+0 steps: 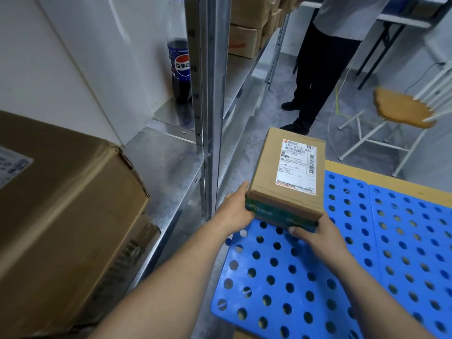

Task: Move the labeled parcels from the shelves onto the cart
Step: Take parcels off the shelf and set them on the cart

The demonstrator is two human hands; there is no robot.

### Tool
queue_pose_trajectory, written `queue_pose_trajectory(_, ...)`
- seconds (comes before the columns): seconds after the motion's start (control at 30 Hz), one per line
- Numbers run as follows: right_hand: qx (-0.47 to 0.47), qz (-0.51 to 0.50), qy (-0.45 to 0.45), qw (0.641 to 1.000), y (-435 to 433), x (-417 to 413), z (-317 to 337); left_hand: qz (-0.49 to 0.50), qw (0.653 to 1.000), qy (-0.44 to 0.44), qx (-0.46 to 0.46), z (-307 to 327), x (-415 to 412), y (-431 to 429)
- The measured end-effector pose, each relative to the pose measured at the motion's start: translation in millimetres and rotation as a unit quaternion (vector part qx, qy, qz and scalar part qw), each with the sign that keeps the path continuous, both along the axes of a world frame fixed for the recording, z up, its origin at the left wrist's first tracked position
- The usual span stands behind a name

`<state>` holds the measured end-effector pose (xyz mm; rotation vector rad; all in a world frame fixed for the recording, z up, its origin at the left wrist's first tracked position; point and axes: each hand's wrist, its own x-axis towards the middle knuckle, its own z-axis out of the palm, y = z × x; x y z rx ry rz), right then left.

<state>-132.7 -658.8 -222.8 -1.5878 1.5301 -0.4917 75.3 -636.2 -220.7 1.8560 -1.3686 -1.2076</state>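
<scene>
Centre frame, the left hand (234, 211) grips the parcel (288, 177) at its near-left corner; the right hand (315, 237) pinches the near-right edge. It is over the blue cart (391, 241), lower right. Best lowered flat, label up, grip released last.

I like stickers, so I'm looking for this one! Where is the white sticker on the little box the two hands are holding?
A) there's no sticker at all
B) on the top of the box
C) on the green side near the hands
B: the white label lies flat on the top face of the small parcel, which the left hand and right hand grip at its near end.
</scene>
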Motion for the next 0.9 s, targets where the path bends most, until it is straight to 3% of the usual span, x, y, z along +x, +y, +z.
queue_pose_trajectory(0.1,0.006,0.012,0.002,1.000,4.1,-3.8,4.8,0.010,0.999,-0.009,0.030,-0.7,-2.6,6.0)
queue_pose_trajectory(0.2,-0.018,0.016,0.069,0.997,10.6,-12.2,8.9,0.057,0.998,-0.011,0.030,2.4,-4.1,21.4)
queue_pose_trajectory(0.33,-0.111,0.014,0.161,0.980,33.8,-21.1,25.5,0.159,0.986,-0.052,-0.007,12.7,-13.4,65.4)
queue_pose_trajectory(0.43,-0.172,0.087,0.193,0.962,61.4,-24.8,32.4,0.210,0.971,-0.111,-0.032,24.7,-34.5,110.5)
queue_pose_trajectory(0.63,-0.275,0.230,0.219,0.908,116.4,-23.1,45.4,0.297,0.924,-0.239,-0.044,36.1,-86.3,197.4)
queue_pose_trajectory(0.9,-0.418,0.363,0.131,0.823,193.1,1.2,70.1,0.407,0.828,-0.385,0.020,63.2,-125.4,301.6)
